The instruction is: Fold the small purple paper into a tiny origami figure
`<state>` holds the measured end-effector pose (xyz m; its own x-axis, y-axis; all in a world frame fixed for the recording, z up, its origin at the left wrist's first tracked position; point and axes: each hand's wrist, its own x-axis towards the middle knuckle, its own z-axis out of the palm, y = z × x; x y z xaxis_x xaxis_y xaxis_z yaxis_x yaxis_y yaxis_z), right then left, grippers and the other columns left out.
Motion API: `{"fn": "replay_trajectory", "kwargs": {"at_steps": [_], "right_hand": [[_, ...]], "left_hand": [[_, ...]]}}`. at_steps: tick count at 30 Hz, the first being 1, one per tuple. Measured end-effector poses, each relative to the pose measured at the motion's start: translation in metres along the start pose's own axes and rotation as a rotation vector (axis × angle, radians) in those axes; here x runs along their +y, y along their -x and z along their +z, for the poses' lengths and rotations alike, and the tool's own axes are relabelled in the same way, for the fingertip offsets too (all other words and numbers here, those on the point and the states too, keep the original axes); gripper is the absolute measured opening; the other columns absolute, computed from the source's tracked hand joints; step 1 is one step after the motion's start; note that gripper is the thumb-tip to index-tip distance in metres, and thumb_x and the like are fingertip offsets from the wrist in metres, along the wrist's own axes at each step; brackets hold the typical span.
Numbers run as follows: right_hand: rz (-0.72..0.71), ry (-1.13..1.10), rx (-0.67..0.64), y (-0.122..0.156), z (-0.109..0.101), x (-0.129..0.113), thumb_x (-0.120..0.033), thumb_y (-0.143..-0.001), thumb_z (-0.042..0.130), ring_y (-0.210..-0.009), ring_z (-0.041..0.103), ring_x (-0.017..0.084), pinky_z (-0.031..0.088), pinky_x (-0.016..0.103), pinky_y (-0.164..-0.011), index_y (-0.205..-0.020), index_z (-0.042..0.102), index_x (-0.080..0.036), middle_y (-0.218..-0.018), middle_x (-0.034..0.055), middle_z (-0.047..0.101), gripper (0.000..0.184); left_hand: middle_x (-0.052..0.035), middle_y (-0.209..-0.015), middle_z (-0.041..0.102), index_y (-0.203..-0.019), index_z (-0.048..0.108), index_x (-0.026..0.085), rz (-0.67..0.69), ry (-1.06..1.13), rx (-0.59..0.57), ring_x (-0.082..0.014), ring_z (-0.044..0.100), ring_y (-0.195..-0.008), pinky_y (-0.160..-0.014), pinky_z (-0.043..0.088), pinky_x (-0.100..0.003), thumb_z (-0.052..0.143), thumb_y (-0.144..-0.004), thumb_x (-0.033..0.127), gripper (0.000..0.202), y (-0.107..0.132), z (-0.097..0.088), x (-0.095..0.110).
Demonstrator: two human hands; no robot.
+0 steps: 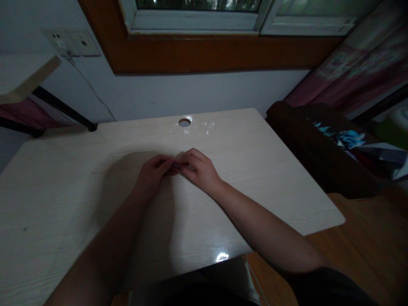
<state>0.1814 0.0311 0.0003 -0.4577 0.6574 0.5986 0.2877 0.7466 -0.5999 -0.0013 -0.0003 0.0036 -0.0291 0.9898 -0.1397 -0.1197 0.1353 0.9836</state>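
Observation:
My left hand and my right hand meet over the middle of a pale wood-grain desk. Between their fingertips is a small dark object, too small and too covered by fingers to name. The left thumb and fingers pinch it from the left. On its other side, the right thumb and index finger close in a pinch, touching it or the left fingertips. Both forearms rest low over the desk, and a soft shadow falls around the left hand.
A round cable hole pierces the desk near its back edge. At the left, a shelf stands on black legs. A white cord hangs from the wall socket. Dark brown furniture holding cloth-like items stands beyond the right edge.

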Motion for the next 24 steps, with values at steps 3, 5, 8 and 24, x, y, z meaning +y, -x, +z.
{"fn": "replay_trajectory", "kwargs": {"at_steps": [3, 5, 8, 24], "right_hand": [[0.012, -0.007, 0.011, 0.0003, 0.0006, 0.0004, -0.019, -0.091, 0.059, -0.088, 0.060, 0.017, 0.051, 0.030, -0.078, -0.096, 0.068, -0.019, -0.093, 0.0067, 0.062, 0.010], [0.031, -0.021, 0.010, 0.0006, 0.0009, 0.0012, -0.021, -0.092, 0.059, -0.089, 0.060, 0.018, 0.051, 0.031, -0.079, -0.097, 0.068, -0.020, -0.094, 0.0066, 0.063, 0.010], [0.069, -0.062, 0.029, 0.0004, 0.0010, 0.0023, -0.022, -0.092, 0.059, -0.089, 0.061, 0.018, 0.051, 0.031, -0.079, -0.097, 0.069, -0.021, -0.094, 0.0063, 0.064, 0.010], [0.261, -0.175, 0.063, -0.0036, 0.0014, 0.0055, -0.037, -0.090, 0.067, -0.081, 0.062, 0.016, 0.049, 0.029, -0.073, -0.096, 0.074, -0.023, -0.088, 0.0038, 0.067, 0.017]], "left_hand": [[-0.0065, -0.084, 0.075, -0.090, 0.069, 0.015, 0.000, -0.007, 0.004, -0.0180, 0.071, -0.073, -0.080, 0.059, -0.036, 0.075, -0.076, 0.043, 0.032, -0.0005, -0.0008, -0.0010], [-0.0068, -0.085, 0.075, -0.091, 0.069, 0.014, -0.001, 0.013, 0.002, -0.0177, 0.071, -0.073, -0.081, 0.059, -0.036, 0.075, -0.076, 0.042, 0.033, -0.0008, -0.0012, -0.0017], [-0.0065, -0.085, 0.075, -0.092, 0.069, 0.014, -0.004, 0.042, -0.001, -0.0179, 0.072, -0.075, -0.083, 0.060, -0.036, 0.076, -0.076, 0.040, 0.031, -0.0013, -0.0013, -0.0029], [-0.0064, -0.095, 0.076, -0.094, 0.071, 0.016, 0.017, 0.012, 0.010, -0.0201, 0.073, -0.090, -0.093, 0.058, -0.037, 0.076, -0.076, 0.037, 0.029, -0.0002, 0.0024, -0.0013]]}}
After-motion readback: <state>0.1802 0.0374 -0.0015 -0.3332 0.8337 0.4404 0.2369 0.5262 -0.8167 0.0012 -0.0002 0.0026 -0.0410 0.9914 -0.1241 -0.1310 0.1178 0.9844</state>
